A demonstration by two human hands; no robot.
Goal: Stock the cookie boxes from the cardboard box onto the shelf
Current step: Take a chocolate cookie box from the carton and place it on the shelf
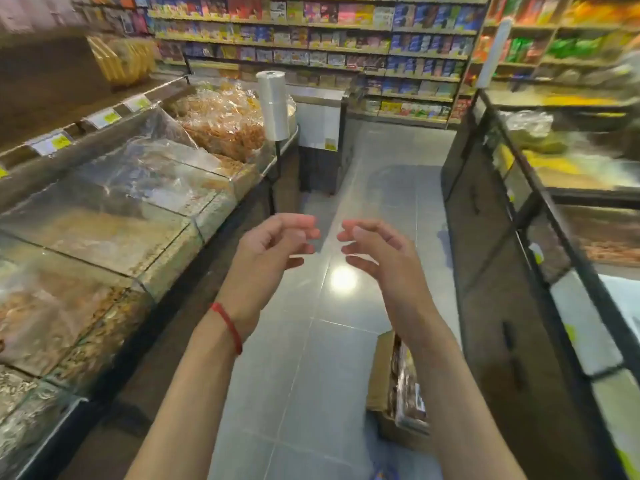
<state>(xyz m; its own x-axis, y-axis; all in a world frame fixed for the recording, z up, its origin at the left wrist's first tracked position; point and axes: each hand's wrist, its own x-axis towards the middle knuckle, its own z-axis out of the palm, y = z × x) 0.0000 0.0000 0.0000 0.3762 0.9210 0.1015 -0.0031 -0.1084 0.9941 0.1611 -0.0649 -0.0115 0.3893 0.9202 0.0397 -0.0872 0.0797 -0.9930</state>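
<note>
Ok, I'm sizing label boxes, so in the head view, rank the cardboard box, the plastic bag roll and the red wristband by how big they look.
1. cardboard box: largest, though partly hidden and close to the camera.
2. plastic bag roll: farther off.
3. red wristband: smallest.

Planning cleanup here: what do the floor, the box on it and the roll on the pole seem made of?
Floor: glossy tile, likely ceramic, by its grout lines and lamp glare. Box: matte brown cardboard, by its plain flap. Roll: probably thin plastic film or bags, milky and translucent.
</note>
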